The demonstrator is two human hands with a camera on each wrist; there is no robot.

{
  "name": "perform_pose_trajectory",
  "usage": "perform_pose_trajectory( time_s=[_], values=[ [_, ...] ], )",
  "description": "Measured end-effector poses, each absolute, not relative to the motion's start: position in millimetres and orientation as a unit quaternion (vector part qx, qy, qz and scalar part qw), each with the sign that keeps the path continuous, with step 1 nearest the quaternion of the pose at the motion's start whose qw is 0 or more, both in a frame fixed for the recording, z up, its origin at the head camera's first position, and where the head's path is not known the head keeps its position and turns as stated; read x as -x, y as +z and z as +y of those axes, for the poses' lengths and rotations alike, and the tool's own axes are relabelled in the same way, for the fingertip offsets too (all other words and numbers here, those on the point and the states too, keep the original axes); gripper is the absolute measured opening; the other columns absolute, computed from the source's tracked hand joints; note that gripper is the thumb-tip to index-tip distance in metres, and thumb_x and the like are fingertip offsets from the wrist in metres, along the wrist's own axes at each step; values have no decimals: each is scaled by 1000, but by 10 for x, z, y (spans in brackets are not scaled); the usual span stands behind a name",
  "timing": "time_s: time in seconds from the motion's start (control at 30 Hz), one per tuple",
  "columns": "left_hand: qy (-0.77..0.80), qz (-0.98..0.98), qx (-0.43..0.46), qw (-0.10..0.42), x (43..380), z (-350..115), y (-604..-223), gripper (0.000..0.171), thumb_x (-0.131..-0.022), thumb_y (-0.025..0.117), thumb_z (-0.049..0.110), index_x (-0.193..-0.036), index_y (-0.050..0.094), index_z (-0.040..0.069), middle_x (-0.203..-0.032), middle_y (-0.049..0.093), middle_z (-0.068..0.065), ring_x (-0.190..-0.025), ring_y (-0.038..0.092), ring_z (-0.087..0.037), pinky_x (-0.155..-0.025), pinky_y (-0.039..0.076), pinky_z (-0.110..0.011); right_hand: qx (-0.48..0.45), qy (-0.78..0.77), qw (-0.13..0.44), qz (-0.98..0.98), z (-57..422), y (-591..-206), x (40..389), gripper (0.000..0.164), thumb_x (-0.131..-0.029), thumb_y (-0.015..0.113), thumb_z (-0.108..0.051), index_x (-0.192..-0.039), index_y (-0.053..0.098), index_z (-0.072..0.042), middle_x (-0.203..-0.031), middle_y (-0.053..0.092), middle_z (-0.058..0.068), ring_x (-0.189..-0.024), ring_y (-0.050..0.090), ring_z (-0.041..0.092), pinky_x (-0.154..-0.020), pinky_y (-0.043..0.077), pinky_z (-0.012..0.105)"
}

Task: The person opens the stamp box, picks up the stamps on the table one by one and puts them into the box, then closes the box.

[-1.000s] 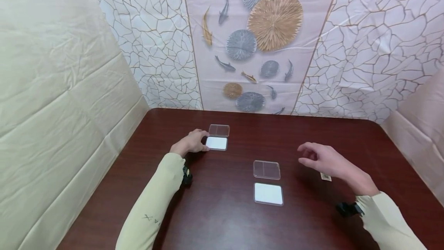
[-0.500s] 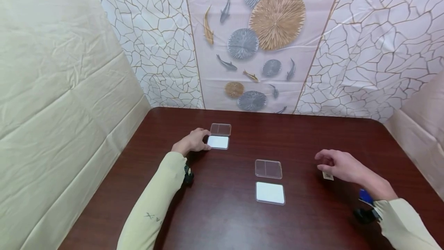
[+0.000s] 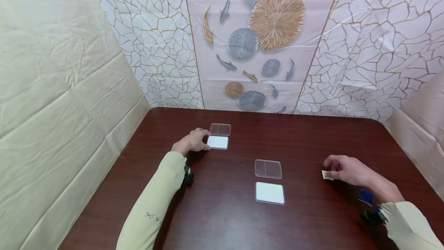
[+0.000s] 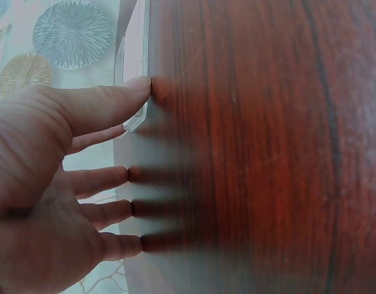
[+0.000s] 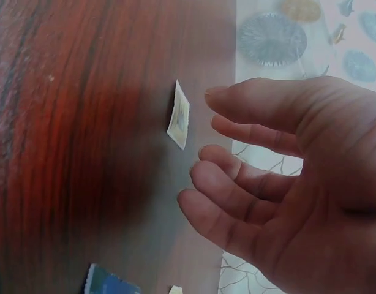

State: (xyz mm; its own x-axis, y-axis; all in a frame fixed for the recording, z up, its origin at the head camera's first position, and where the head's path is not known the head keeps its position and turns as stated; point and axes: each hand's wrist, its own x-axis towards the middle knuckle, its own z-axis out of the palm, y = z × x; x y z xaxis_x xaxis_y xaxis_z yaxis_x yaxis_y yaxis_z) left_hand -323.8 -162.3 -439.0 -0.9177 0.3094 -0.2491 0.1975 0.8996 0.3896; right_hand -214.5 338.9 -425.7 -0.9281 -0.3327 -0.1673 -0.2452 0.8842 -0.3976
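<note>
A: State of the left hand (image 3: 192, 141)?
B: Its grip is clamped on the left end of the far white tray (image 3: 217, 142), thumb on the near edge, index finger on the opposite one. A clear panel (image 3: 220, 129) lies just behind that tray.
A: And the right hand (image 3: 350, 169)?
B: The head view sets thumb and fingertips over a small printed paper (image 3: 326, 174) and leaves contact unclear. The right wrist view settles it: the grip stands apart, the paper flat on the table (image 3: 222, 219) just beyond the thumb.
A: Other differences between views?
B: The left wrist view shows the remaining three fingers reaching down to the table; from the head they are hidden. The right wrist view adds a pale scrap (image 5: 176, 290) at its lower border. A blue piece (image 3: 365, 196) appears in both, near the right wrist.
A: Centre of the table?
B: The near white tray (image 3: 269, 193), with a second clear panel (image 3: 268, 168) behind it, apart from it.
A: Surface and room?
B: Dark red-brown wood grain, glossy toward the front. Behind, a patterned backdrop (image 3: 243, 80) of grey and gold discs and fish, flanked by crackle lines; creased cream cloth (image 3: 62, 99) at the left.
</note>
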Motion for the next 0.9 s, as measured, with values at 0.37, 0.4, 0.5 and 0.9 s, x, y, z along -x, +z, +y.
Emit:
perform_pose_trajectory(
  time_s=[0.37, 0.4, 0.5, 0.9],
  values=[
    [179, 963, -129, 154, 3248, -1618, -4385, 59, -92, 70, 27, -144, 47, 13, -155, 34, -17, -143, 31, -36, -113, 34, -52, 133, -188, 133, 964, 3428, -4316, 2143, 24, -83, 75, -16, -101, 61, -7, -76, 54, 1, -65, 48, 15, -57, 37, 28],
    [179, 963, -130, 153, 3247, -1617, -4385, 59, -92, 70, 27, -144, 47, 12, -155, 34, -17, -143, 31, -37, -113, 34, -52, 134, -187, 132, 964, 3432, -4320, 2143, 24, -83, 74, -16, -100, 61, -7, -76, 54, 1, -64, 47, 15, -57, 37, 28],
    [183, 963, -128, 154, 3237, -1615, -4386, 59, -92, 70, 27, -144, 47, 12, -155, 33, -17, -143, 32, -36, -114, 33, -52, 138, -185, 124, 965, 3435, -4330, 2136, 23, -83, 75, -14, -99, 61, -7, -76, 54, 1, -64, 47, 14, -57, 37, 28],
    [180, 964, -125, 151, 3238, -1617, -4397, 59, -91, 70, 27, -144, 48, 13, -155, 34, -17, -142, 32, -36, -114, 34, -52, 164, -195, 93, 962, 3457, -4393, 2119, 19, -81, 76, -13, -88, 58, -11, -69, 52, -5, -57, 41, 4, -54, 34, 23]
  ],
)
